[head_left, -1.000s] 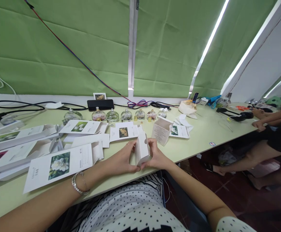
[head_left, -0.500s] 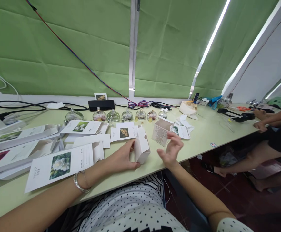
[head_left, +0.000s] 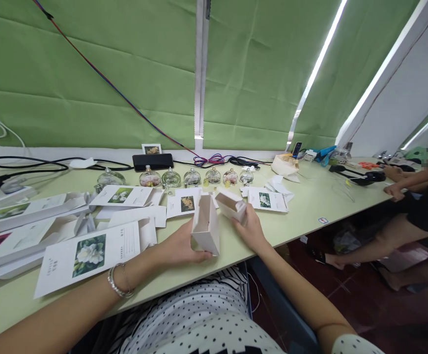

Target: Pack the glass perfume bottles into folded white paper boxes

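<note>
Hands are both part-curled: by the left hand (head_left: 180,245) a tall open-topped carton (head_left: 211,238) is gripped near the table's (head_left: 309,209) front edge; by the right hand (head_left: 252,231) a smaller open carton (head_left: 240,212) is pinched just beside it. Both cartons are unclosed, and 7 perfume bottles (head_left: 192,177) are left unboxed behind. Leftward, flower-printed boxes (head_left: 90,253) are crowded; more room is offered rightward.

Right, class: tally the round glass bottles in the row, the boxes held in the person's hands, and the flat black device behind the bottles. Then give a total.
Round glass bottles: 7
Held boxes, one in the left hand, one in the right hand: 2
Flat black device: 1
Total: 10
</note>
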Motion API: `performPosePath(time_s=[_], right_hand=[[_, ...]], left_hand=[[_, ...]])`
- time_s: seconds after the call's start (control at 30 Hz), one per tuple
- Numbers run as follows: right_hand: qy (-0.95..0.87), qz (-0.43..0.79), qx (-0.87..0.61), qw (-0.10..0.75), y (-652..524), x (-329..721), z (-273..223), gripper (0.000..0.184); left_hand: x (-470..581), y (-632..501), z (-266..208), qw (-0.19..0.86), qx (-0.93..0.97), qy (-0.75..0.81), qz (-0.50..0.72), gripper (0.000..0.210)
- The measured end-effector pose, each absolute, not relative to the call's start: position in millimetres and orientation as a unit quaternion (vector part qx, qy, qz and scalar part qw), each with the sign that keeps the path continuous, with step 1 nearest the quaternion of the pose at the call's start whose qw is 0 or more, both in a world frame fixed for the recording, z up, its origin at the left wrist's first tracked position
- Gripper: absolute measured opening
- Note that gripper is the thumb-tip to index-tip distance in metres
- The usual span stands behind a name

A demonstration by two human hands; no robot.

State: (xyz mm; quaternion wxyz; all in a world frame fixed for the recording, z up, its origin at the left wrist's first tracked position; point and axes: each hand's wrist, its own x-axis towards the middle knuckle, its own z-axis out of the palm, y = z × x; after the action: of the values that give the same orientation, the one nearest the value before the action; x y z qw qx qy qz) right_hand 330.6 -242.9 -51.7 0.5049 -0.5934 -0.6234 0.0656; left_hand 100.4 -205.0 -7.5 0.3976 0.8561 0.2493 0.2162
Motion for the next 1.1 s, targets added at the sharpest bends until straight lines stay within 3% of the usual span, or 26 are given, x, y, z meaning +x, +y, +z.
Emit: performPosePath(time_s=[0.1, 0.27, 0.4, 0.6, 0.97, 1.1], right_hand=[[-0.702, 0.034, -0.532, 0.472, -246.8, 323.2, -49.9, 0.043], [-0.749, 0.026, -0.501, 0.434, -249.0, 320.8, -51.7, 0.059], [-0.772, 0.026, -0.484, 0.410, -252.2, 313.9, -50.4, 0.062], [-0.785, 0.020, -0.472, 0.401, -254.1, 305.8, -49.5, 0.063], [-0.801, -0.011, -0.469, 0.373, -251.0, 297.6, -51.3, 0.071], [-0.801, -0.045, -0.468, 0.370, -250.1, 297.0, -54.2, 0.071]], left_hand=[[96.5, -202.9, -9.8, 0.439, 0.845, 0.230, 0.201, 0.039], [101.1, -198.6, -7.7, 0.447, 0.769, 0.296, 0.349, 0.061], [107.0, -193.1, -7.2, 0.426, 0.745, 0.314, 0.406, 0.058], [107.3, -186.5, -19.7, 0.375, 0.746, 0.378, 0.399, 0.073], [107.3, -195.3, -15.1, 0.349, 0.776, 0.395, 0.347, 0.069], [108.5, -189.0, -21.3, 0.354, 0.821, 0.306, 0.328, 0.057]])
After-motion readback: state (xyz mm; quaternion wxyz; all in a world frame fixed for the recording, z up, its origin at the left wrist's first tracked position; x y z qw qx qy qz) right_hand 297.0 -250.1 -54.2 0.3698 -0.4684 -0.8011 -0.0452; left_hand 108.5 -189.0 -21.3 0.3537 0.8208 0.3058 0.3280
